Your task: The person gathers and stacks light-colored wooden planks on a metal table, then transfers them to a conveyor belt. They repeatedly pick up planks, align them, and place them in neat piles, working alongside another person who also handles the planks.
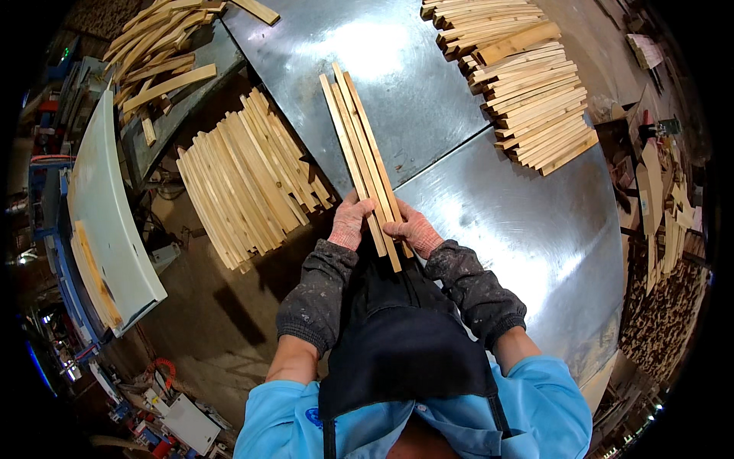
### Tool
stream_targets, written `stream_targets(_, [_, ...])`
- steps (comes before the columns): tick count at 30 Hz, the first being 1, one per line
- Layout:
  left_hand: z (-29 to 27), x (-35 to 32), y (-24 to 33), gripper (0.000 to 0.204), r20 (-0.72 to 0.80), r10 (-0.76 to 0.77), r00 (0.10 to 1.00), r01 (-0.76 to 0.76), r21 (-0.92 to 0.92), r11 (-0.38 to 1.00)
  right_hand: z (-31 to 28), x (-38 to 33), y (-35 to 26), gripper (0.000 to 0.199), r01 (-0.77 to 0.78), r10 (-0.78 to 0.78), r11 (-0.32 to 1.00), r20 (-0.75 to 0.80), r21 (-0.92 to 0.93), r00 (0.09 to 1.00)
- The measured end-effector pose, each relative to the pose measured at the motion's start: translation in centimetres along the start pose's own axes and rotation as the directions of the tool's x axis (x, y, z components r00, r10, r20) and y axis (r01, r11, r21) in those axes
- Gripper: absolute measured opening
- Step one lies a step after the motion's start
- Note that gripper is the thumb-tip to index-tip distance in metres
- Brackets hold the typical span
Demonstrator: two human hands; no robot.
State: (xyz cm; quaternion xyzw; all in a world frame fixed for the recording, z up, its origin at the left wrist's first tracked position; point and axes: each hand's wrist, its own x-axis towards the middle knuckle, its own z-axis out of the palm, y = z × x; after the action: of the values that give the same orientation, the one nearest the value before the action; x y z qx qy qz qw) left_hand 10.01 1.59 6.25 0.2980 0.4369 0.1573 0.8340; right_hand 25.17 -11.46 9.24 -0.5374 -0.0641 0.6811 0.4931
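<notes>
Three long, narrow wooden strips [358,145] lie side by side between my hands, their far ends over the shiny metal table [290,53] and their near ends by my apron. My left hand [351,220], in a pinkish work glove, is closed around the strips' left side, thumb on top. From the right, my gloved right hand [414,229] grips them a little nearer to me, its thumb also on top. The near ends are uneven, one sticking out farther than the others. The fingers beneath the wood are hidden.
A row of wooden strips [237,180] sits left of the table, lower down. More strips [535,99] are stacked along its far right edge. A loose heap of strips [164,46] lies at the far left, near a pale curved panel [115,206]. A seam crosses the metal top.
</notes>
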Motion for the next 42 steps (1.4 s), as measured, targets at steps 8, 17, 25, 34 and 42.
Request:
stream_targets(8, [0.2,1.4,0.5,0.054,-0.040,0.046,0.998,-0.043,0.070,0.997,-0.5,2.8,1.5,0.082,0.032,-0.034,0.998,-0.035,-0.047,0.999])
stream_targets(17, [2.0,1.3,1.7,0.060,-0.118,0.176,0.977,-0.101,0.468,0.878,-0.3,5.6,3.8,0.088,0.085,-0.112,0.977,-0.134,-0.197,0.985])
stream_targets(25, [0.2,2.2,0.0,0.059,-0.085,0.197,0.977,-0.114,0.570,0.814,0.3,3.6,0.2,0.082,-0.055,-0.041,0.761,-0.132,-0.646,0.990])
stream_targets(34, [0.2,1.7,-0.4,0.065,-0.056,0.141,0.988,-0.102,0.438,0.893,-1.0,3.7,2.2,0.063,0.034,-0.188,0.764,-0.171,-0.645,0.967])
stream_targets(42, [-0.3,1.5,0.0,0.069,-0.319,0.375,0.870,-0.128,0.589,0.798,-0.3,0.3,0.2,0.052,0.063,-0.368,0.700,-0.284,-0.712,0.885])
